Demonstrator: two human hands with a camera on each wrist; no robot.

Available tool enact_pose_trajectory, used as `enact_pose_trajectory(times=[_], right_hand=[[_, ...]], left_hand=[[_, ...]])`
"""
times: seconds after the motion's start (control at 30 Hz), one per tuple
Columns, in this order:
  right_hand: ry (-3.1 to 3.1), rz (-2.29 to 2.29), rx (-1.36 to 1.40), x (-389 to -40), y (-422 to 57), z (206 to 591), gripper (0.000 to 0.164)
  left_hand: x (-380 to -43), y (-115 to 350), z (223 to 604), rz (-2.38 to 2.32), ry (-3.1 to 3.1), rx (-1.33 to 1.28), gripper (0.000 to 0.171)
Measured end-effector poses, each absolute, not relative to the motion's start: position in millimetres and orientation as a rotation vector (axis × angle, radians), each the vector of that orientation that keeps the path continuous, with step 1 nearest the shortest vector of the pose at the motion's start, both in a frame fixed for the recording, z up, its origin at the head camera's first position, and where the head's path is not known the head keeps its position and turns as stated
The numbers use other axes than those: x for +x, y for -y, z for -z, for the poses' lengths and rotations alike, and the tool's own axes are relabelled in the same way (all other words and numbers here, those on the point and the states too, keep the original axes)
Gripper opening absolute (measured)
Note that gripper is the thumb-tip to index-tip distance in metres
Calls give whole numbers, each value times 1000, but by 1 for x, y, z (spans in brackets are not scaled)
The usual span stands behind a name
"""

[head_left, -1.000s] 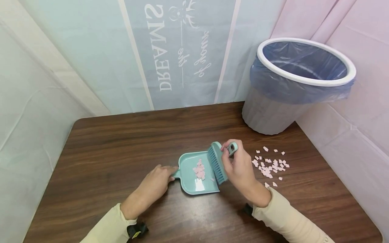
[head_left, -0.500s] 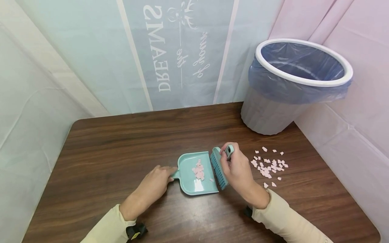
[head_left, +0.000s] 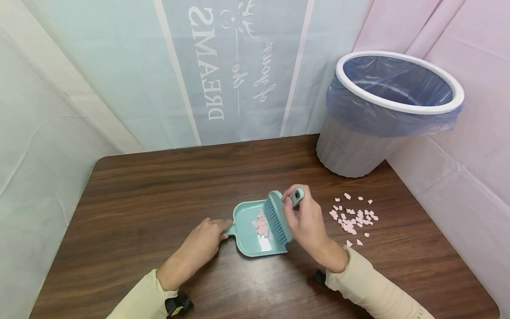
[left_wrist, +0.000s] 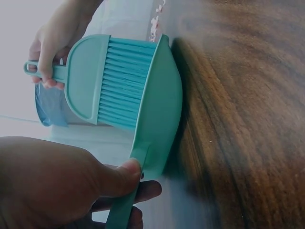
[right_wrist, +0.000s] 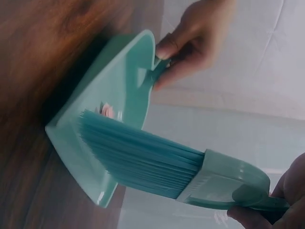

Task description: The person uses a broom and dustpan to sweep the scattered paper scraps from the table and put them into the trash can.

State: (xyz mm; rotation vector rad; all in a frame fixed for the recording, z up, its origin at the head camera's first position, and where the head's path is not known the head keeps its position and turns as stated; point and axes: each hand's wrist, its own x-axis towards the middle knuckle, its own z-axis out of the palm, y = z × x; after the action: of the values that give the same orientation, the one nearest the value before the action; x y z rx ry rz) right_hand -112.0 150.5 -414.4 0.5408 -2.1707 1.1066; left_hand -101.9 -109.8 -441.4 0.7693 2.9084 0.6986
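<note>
Dustpan (head_left: 246, 243) left of scattered scraps (head_left: 349, 227)

One Brush (head_left: 280, 217), One Dustpan (head_left: 244, 237), Dozens of Scraps (head_left: 360, 215)

Two hands, one left (head_left: 204, 241) and one right (head_left: 308, 221), are pictured along with two pale sleeves (head_left: 141, 297) and two black wrist pieces (head_left: 178, 304) at a single wooden table (head_left: 159, 195). The pale pink scraps number two groups: dozens on the tabletop and a smaller lot (head_left: 261, 228) in the pan, both overlapping too closely for an exact tally. Also counted are one bin (head_left: 350, 153), one blue liner (head_left: 358, 116) and one printed cloth (head_left: 255, 115).
</note>
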Motion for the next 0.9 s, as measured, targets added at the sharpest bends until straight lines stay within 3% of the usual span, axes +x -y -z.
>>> enact_pose_trajectory(times=[0.9], right_hand=[[2282, -941, 210, -100, -262, 418, 14]], left_hand=[[-100, 114, 451, -731, -2922, 821, 33]])
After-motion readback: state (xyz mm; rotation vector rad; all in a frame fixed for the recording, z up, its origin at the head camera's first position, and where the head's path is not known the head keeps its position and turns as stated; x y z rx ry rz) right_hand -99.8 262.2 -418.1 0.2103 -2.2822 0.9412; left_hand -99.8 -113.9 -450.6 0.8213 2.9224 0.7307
